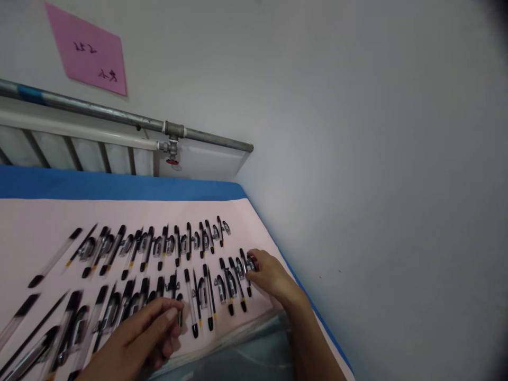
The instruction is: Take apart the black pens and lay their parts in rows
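Rows of taken-apart pens (159,248) lie on a pale pink sheet (35,227): clear barrels, black caps, thin refills. My left hand (146,328) is low in the middle, fingers pressed together on a black pen part (180,312) in the near row. At the right end of the second row, my right hand (270,275) pinches a small black and clear pen cap (251,262).
The pink sheet covers a blue table (119,186) that ends at a white wall on the right. Behind it run a metal pipe (119,115) with a red valve and a white radiator. A pink paper note (89,50) hangs on the wall.
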Tool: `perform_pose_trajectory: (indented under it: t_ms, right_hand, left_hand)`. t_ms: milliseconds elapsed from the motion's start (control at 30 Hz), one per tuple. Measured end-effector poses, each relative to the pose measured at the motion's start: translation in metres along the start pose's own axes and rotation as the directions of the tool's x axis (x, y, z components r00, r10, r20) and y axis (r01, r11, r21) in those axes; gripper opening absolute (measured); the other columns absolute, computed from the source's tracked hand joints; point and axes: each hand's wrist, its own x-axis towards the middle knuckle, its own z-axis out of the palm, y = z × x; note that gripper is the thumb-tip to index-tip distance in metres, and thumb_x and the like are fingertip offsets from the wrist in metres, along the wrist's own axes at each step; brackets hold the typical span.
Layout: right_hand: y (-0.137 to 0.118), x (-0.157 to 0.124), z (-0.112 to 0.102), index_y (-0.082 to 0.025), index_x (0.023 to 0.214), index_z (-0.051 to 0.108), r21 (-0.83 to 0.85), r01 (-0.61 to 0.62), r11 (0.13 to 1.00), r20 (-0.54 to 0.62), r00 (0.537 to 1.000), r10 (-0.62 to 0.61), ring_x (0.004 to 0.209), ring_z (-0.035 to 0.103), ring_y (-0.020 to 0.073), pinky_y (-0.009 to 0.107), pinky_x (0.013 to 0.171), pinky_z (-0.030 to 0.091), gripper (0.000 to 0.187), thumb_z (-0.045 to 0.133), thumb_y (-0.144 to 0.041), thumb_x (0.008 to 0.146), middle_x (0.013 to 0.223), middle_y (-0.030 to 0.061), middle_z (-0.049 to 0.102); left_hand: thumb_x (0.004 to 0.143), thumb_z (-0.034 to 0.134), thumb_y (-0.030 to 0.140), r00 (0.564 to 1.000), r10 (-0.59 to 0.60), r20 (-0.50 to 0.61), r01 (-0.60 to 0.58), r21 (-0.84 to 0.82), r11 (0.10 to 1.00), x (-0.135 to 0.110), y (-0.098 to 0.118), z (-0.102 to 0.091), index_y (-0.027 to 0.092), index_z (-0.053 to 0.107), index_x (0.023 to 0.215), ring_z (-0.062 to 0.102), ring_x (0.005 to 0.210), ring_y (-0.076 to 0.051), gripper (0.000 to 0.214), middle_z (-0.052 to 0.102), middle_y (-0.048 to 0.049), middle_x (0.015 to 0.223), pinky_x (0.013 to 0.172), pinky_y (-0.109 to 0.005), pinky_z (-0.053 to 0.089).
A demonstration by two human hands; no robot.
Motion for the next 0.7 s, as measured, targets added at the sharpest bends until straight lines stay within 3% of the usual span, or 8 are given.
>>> perform_pose_trajectory:
  t_ms: [300,400,467,533,600,700]
  right_hand:
    - [-0.005,-0.002,-0.002,-0.017,0.112,0.056,-0.014,0.008,1.0,0.008,1.0,-0.008,0.085,0.058,0.018,0.025,0.073,0.04,0.047,0.055,-0.015,0.065,0.102,0.0078,0.063]
    - [0.001,0.0,0.001,-0.017,0.111,0.058,0.03,0.042,0.999,-0.018,0.999,-0.041,0.084,0.06,0.0179,0.025,0.073,0.042,0.044,0.055,-0.019,0.067,0.1,0.0081,0.065]
    - [0.007,0.006,0.001,-0.017,0.106,0.06,0.076,0.053,0.996,-0.099,0.994,-0.046,0.082,0.061,0.0175,0.025,0.072,0.044,0.037,0.053,-0.022,0.07,0.096,0.0076,0.067]
    - [0.011,0.013,-0.001,-0.017,0.096,0.064,0.114,0.034,0.993,-0.265,0.964,-0.003,0.079,0.062,0.0173,0.026,0.071,0.045,0.029,0.048,-0.021,0.072,0.09,0.0068,0.068]
    - [0.006,0.012,-0.005,-0.015,0.092,0.063,0.141,0.019,0.99,-0.405,0.913,0.041,0.083,0.062,0.0192,0.029,0.075,0.046,0.029,0.041,-0.02,0.074,0.091,0.0092,0.067]
    - [-0.012,-0.02,-0.009,-0.015,0.095,0.061,0.151,0.082,0.985,-0.543,0.84,0.014,0.091,0.059,0.0217,0.033,0.079,0.045,0.032,0.036,-0.024,0.079,0.1,0.0123,0.064]
  left_hand:
    - [0.071,0.056,0.058,1.0,-0.01,0.001,0.01,-0.003,1.0,-0.001,0.0,0.002,0.02,0.056,0.1,0.054,0.059,-0.012,0.047,0.061,0.0,0.07,0.05,-0.021,0.037]
    - [0.075,0.051,0.058,0.999,0.045,-0.014,-0.045,0.03,0.999,0.002,-0.002,0.002,0.02,0.056,0.098,0.052,0.054,-0.012,0.045,0.06,0.0003,0.067,0.046,-0.021,0.035]
    - [0.079,0.045,0.055,0.989,0.141,-0.037,-0.133,0.165,0.977,0.003,0.003,0.001,0.019,0.056,0.098,0.052,0.054,-0.012,0.042,0.06,0.0001,0.065,0.048,-0.022,0.037]
    - [0.083,0.041,0.049,0.959,0.28,-0.048,-0.24,0.389,0.889,-0.001,0.011,0.002,0.019,0.057,0.097,0.055,0.058,-0.013,0.037,0.061,-0.0004,0.064,0.054,-0.023,0.041]
    - [0.086,0.039,0.042,0.907,0.42,0.009,-0.345,0.585,0.734,-0.011,0.018,0.006,0.02,0.058,0.096,0.058,0.065,-0.013,0.031,0.064,-0.0012,0.069,0.062,-0.023,0.043]
    - [0.09,0.034,0.036,0.803,0.569,0.175,-0.498,0.721,0.481,-0.035,0.013,0.015,0.023,0.058,0.096,0.062,0.067,-0.013,0.028,0.068,-0.0016,0.078,0.061,-0.022,0.045]
